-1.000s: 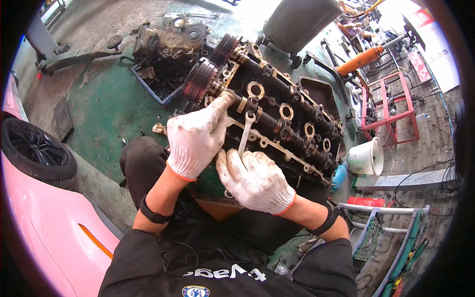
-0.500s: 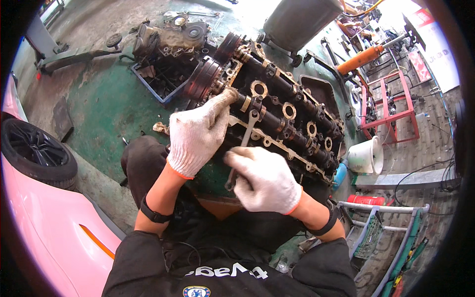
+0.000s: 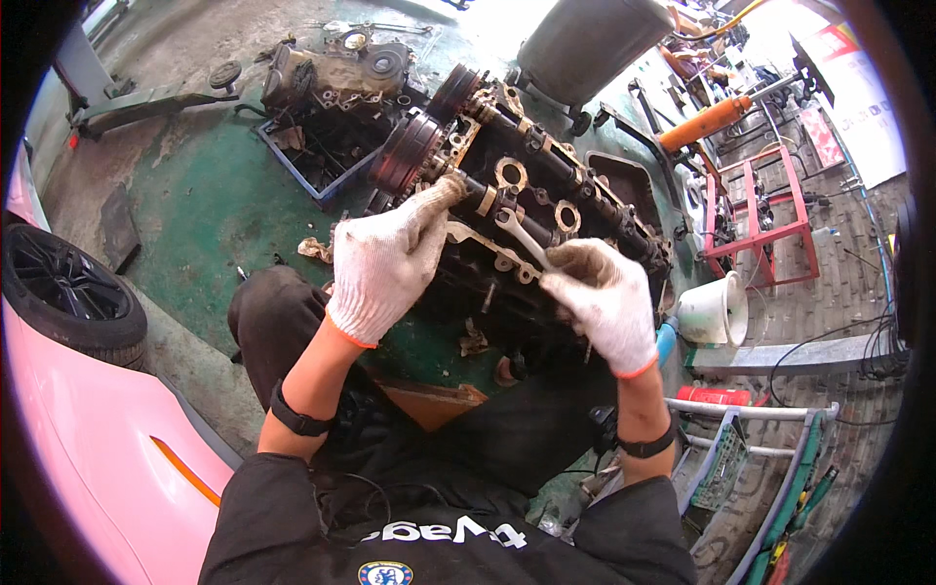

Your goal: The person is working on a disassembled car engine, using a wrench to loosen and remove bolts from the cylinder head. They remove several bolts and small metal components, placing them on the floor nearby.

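An engine cylinder head (image 3: 507, 263), with two camshafts and dark reddish round cam gears (image 3: 405, 156) at its left end, lies in front of me. My left hand (image 3: 390, 261), in a white knit glove, has its fingers closed at the near camshaft (image 3: 476, 192), just right of the cam gear; the fingertips are partly hidden. A steel wrench (image 3: 526, 239) is gripped by my gloved right hand (image 3: 609, 297). Its far end meets the near camshaft's bearing cap, and its shank slants toward me and to the right. My right fingers cover the wrench's near end.
A blue crate (image 3: 322, 185) of dirty engine parts stands beyond at the left. A pink car panel (image 3: 97, 419) and a wheel (image 3: 73, 292) are at my left. On the right are a white bucket (image 3: 717, 310), a red metal frame (image 3: 760, 219) and a grey drum (image 3: 595, 44) farther back.
My right hand has swung right and away from me, turning the wrench's shank from pointing toward me to slanting right. My left hand stays at the near camshaft.
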Demonstrator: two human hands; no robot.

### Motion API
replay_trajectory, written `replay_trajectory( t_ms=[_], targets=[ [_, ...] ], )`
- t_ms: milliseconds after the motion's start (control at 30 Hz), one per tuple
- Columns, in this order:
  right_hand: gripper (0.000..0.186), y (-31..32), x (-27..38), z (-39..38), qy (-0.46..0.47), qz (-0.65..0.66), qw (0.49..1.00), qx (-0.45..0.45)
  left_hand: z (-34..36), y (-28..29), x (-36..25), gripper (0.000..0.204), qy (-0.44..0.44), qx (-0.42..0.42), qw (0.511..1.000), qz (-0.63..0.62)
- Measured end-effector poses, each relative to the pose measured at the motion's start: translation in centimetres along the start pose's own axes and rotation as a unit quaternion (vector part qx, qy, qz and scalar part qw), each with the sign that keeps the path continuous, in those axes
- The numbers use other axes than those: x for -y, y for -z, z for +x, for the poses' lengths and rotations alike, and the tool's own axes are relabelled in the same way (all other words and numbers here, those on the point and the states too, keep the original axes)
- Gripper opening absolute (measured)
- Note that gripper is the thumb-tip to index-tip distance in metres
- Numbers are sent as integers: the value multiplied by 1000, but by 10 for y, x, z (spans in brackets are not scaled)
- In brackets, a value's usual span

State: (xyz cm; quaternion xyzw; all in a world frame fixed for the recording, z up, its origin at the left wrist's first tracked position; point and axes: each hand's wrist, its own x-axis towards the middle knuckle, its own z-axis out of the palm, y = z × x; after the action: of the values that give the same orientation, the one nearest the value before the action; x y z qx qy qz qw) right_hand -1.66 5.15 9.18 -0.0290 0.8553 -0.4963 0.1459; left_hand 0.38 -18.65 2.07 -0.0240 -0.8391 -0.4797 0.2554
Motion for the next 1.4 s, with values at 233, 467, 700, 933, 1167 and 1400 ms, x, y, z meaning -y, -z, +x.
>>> replay_trajectory(
  t_ms=[233,467,700,933,1167,1400],
  targets=[
    [32,58,24,89,-73,-88,988,101,-1,2,6,24,34,-7,997,-73],
    [34,9,48,161,-12,147,988,44,-1,7,11,24,42,0,996,-84],
    [39,-56,87,136,181,-100,978,0,-3,15,18,24,24,-87,989,-120],
    [22,-100,81,70,508,-346,784,-83,1,36,28,27,125,-293,910,-267],
    [41,-100,27,-3,477,-393,783,72,2,46,32,27,171,-304,889,-297],
    [37,-70,-20,-34,442,-219,869,-39,0,44,32,26,198,-290,882,-313]
  ],
)
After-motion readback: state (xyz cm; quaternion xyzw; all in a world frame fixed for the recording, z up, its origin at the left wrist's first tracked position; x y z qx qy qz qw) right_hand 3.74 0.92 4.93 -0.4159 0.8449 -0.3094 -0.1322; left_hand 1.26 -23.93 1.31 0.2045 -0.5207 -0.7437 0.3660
